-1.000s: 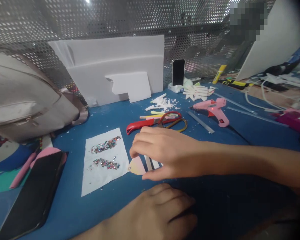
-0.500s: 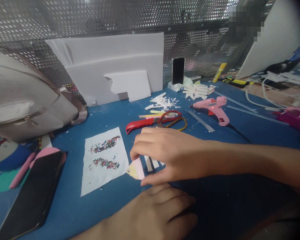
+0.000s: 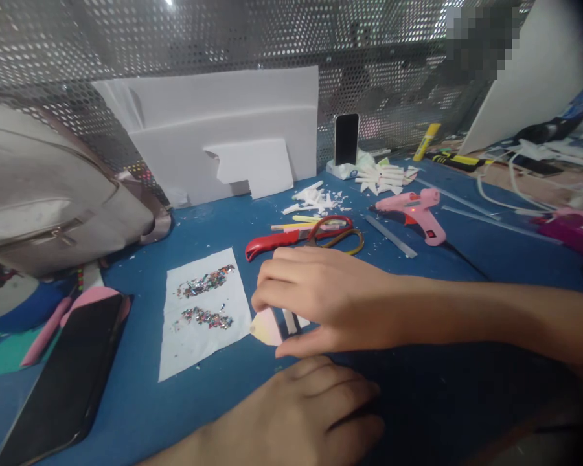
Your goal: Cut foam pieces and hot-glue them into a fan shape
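Observation:
My right hand (image 3: 320, 298) reaches in from the right, thumb and fingers closed around the edges of a small pointed pink-and-yellow piece (image 3: 266, 327). Short white strips (image 3: 289, 321) lie behind that piece, under my palm and partly hidden. Below it, my left hand (image 3: 301, 408) rests palm down on the blue table, fingers slightly bent and holding nothing I can see. To the left of my right fingertips is a white paper sheet (image 3: 175, 349) bearing two piles of shiny multicoloured flakes (image 3: 206, 317).
Behind my right hand lie a red-handled cutter (image 3: 267, 243), scissors (image 3: 337, 236) and white scraps (image 3: 315, 199). A pink glue gun (image 3: 425, 217) and clear glue stick (image 3: 391, 236) are at right. A black phone (image 3: 68, 369) and bag (image 3: 53, 188) stand left.
My right hand's fingertips have shifted slightly over the pink-and-yellow piece, and less of the white strips shows. My left hand stays in place.

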A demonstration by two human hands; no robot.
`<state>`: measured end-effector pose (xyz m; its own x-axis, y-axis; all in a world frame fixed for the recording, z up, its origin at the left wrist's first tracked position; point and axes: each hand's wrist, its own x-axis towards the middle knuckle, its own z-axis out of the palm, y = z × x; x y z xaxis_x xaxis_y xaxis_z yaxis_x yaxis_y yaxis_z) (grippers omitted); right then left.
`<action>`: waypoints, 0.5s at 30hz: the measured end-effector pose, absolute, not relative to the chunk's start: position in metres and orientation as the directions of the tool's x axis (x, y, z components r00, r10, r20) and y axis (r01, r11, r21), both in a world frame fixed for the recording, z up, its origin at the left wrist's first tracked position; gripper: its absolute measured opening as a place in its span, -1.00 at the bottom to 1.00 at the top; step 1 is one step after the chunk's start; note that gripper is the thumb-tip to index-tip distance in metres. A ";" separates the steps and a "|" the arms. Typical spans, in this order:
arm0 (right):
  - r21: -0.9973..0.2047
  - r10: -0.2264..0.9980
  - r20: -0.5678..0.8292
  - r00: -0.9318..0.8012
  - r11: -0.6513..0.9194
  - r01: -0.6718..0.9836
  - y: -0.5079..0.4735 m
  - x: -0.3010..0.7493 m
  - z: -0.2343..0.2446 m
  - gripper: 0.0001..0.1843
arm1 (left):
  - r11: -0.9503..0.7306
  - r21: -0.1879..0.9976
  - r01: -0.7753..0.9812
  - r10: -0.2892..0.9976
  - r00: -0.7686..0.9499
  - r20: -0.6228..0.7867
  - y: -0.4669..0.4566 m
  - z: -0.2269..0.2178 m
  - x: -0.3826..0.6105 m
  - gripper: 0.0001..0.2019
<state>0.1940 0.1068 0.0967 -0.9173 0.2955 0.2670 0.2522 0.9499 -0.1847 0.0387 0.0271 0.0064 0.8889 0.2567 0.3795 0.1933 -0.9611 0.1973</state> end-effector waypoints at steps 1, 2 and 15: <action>-0.190 0.302 0.273 -0.913 0.948 0.256 0.107 0.194 0.096 -0.66 | -0.962 0.195 0.193 0.255 0.889 0.379 0.027 0.006 0.039 -0.75; -0.191 0.306 0.276 -0.911 0.947 0.260 0.107 0.194 0.096 -0.66 | -0.962 0.193 0.193 0.255 0.889 0.380 0.026 0.006 0.038 -0.75; -0.201 0.343 0.282 -0.896 0.934 0.294 0.108 0.193 0.093 -0.62 | -0.963 0.184 0.195 0.252 0.893 0.373 0.027 0.007 0.037 -0.74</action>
<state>0.1932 0.1077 0.0933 -0.8960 0.3431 0.2819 0.2945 0.9343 -0.2010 0.0371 0.0272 0.0074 0.8932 0.2515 0.3728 0.1946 -0.9635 0.1839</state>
